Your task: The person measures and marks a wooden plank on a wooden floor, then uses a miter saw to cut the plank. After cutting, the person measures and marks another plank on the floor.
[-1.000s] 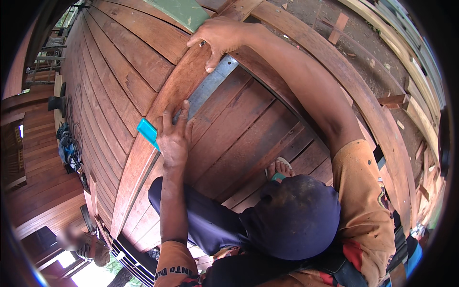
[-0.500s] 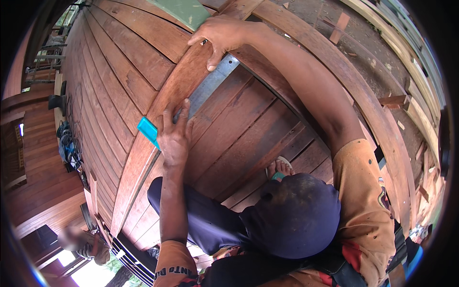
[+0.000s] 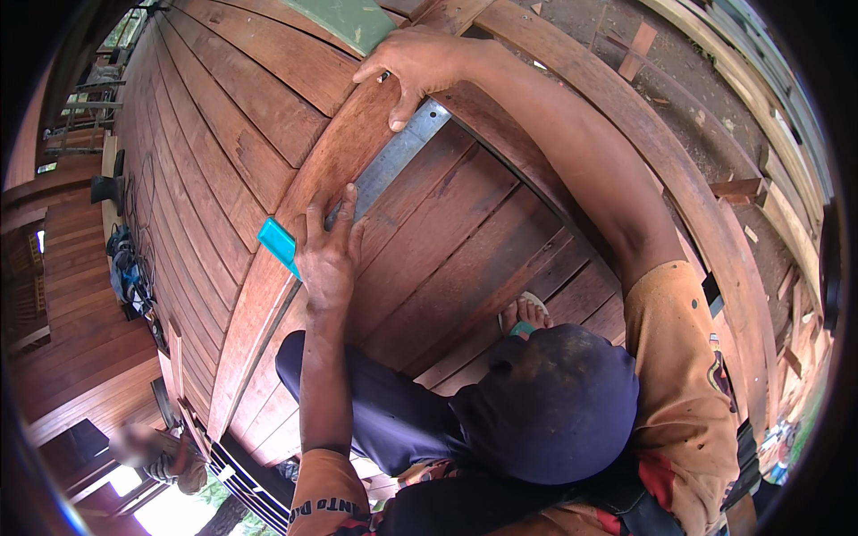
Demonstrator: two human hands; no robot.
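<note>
A try square with a bright turquoise handle (image 3: 279, 245) and a grey metal blade (image 3: 398, 165) lies along a curved reddish-brown plank (image 3: 332, 161). My left hand (image 3: 327, 259) holds the square close to its handle, fingers stretched over the blade. Farther up, my right hand (image 3: 420, 71) is draped across the plank, gripping it, with the thumb against the blade's far end. Under the right forefinger shows a small dark and pale spot that I cannot make out. Part of the handle is hidden beneath my left hand.
A green flat panel (image 3: 353, 22) touches the plank near my right hand. Long deck boards (image 3: 214, 152) spread left. My sandalled foot (image 3: 525, 314) rests on lower boards. Timber lengths (image 3: 760, 98) lie on the ground at right. Another person (image 3: 165, 457) is at lower left.
</note>
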